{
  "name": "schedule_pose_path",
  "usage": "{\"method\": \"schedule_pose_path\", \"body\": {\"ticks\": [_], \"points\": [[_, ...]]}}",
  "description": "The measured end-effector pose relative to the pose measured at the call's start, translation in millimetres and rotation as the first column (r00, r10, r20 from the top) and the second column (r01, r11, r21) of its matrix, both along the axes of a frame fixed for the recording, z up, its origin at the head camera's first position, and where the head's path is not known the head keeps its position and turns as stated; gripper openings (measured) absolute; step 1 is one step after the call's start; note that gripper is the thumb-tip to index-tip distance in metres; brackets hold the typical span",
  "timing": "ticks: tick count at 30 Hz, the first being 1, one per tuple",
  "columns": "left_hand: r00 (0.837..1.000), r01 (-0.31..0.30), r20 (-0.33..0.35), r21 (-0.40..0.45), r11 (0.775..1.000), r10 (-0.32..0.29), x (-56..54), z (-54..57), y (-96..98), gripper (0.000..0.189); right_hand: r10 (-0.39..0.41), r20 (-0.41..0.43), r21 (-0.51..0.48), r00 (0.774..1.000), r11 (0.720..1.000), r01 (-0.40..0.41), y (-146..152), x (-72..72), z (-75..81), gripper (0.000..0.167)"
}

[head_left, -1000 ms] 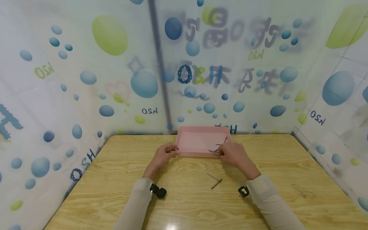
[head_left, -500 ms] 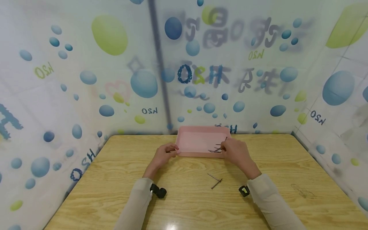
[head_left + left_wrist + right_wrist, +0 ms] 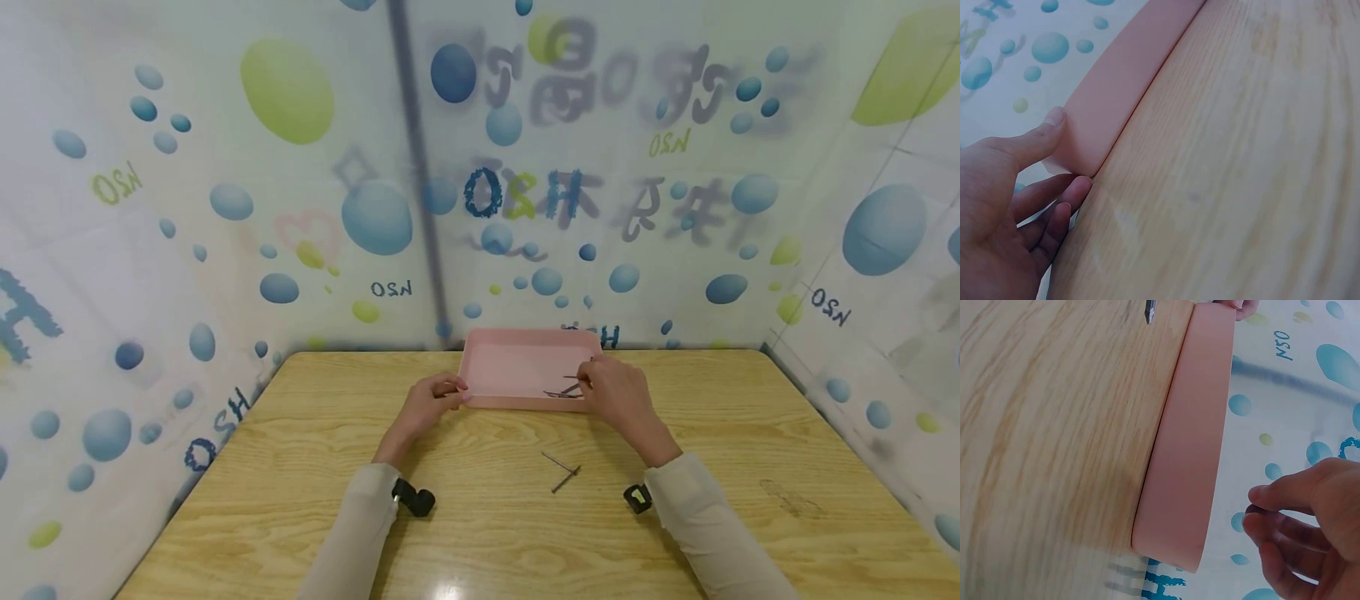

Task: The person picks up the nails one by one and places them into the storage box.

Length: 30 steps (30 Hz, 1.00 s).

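Note:
A shallow pink tray (image 3: 517, 402) stands on the wooden table against the far wall. My left hand (image 3: 427, 408) holds its near left corner; in the left wrist view the thumb presses the wall (image 3: 1100, 103) and the fingers curl low at the corner. Over the right end of the tray is my right hand (image 3: 618, 398), thumb and index fingertips brought together. A dark nail (image 3: 571, 388) slants up to these fingertips. Several more nails (image 3: 558, 395) lie in the tray's near right part, partly covered by the hand. Two loose nails (image 3: 566, 477) lie crossed on the table in front.
The wooden table (image 3: 480, 533) runs back to a white curtain (image 3: 637, 275) printed with blue and green drops, which also hangs at both sides. A nail tip (image 3: 1150, 312) shows at the top of the right wrist view.
My right hand has shifted slightly right and back over the tray, uncovering more of the near nails and covering the one at the right end. The left hand and tray have stayed put.

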<state>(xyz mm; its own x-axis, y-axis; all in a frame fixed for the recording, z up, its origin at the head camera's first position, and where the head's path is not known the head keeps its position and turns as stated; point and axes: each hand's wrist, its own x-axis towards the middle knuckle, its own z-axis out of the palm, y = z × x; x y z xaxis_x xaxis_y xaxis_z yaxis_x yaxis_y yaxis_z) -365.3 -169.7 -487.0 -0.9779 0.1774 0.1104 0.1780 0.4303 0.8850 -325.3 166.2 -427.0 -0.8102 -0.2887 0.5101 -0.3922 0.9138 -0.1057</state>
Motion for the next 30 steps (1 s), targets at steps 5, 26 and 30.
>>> {"method": "schedule_pose_path", "body": {"ticks": [5,26,30], "points": [[1.000,0.001,0.002,0.000,1.000,-0.001,-0.3,-0.1,0.0,0.017,0.013,0.035,0.004,0.999,1.000,-0.013,0.0,-0.4,1.3,0.013],[1.000,-0.001,-0.001,-0.007,1.000,0.001,0.1,0.9,0.6,0.016,0.259,0.586,-0.015,0.768,0.951,-0.309,-13.0,4.9,2.2,0.010],[1.000,-0.007,-0.001,-0.002,1.000,0.007,0.0,-0.3,1.0,0.016,0.277,0.657,-0.053,0.701,0.945,-0.323,-17.8,8.1,0.1,0.014]]}}
